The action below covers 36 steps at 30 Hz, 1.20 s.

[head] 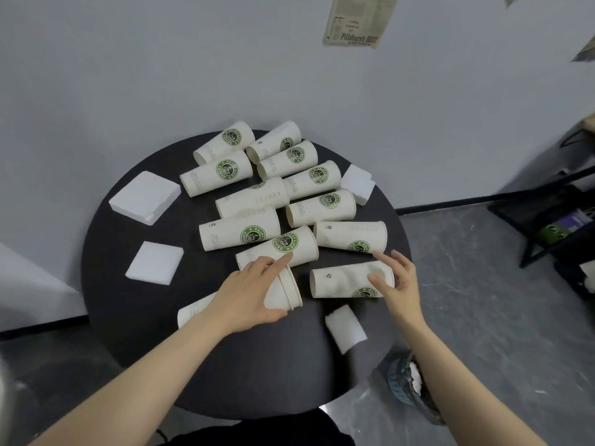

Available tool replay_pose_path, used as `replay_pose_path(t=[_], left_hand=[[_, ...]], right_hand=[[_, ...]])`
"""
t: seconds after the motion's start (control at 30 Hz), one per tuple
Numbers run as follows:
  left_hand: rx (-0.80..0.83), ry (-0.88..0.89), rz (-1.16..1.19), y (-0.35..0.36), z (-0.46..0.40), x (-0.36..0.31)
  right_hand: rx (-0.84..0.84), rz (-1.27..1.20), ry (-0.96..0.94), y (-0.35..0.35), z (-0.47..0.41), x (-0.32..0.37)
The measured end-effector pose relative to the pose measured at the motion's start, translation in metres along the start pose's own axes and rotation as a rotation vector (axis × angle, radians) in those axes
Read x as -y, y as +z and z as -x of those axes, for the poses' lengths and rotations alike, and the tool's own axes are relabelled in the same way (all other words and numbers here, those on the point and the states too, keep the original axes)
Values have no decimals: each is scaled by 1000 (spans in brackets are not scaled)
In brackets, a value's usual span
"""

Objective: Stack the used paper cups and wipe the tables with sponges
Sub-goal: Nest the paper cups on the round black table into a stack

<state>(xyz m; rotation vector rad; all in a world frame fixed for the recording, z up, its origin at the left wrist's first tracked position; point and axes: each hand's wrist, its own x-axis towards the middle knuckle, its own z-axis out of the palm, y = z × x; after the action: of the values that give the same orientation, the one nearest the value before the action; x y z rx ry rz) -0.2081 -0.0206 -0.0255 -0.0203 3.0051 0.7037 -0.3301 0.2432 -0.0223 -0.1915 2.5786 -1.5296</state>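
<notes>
Several white paper cups with green logos lie on their sides across a round black table (135, 317). My left hand (249, 292) grips a short nested stack of cups (286, 292) lying on the table, its base sticking out past my forearm. My right hand (397, 278) has its fingers spread over the rim end of a dented cup (344, 283), thumb touching it. White sponges lie around: a big one (145, 197) at far left, one (155, 263) at left, one (358, 184) at far right, one (345, 328) near the front.
A grey wall stands right behind the table. A mesh waste bin (404, 381) sits on the floor at the table's front right. A black metal rack (560, 220) stands on the right. Grey floor surrounds the table.
</notes>
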Motion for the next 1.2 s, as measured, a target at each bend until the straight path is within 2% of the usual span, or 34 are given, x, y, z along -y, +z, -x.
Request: replay_pose_path(t=[0.13,0.33,0.53,0.83,1.2], left_hand=[[25,-7,35,6,1,1],[42,-15,33,3,4,5],[47,-22,33,-3,6,11],[19,-4,28,-5,7,13],[-66,53,29,-11,17,15]], right_hand=[[65,100,156,-27,-21,-32],[117,-134,237,-20,-30,-38],[74,-212,212,-16,-35,-36],[65,-425,42,-16,-19,23],[333,-454,-33,41,22,60]])
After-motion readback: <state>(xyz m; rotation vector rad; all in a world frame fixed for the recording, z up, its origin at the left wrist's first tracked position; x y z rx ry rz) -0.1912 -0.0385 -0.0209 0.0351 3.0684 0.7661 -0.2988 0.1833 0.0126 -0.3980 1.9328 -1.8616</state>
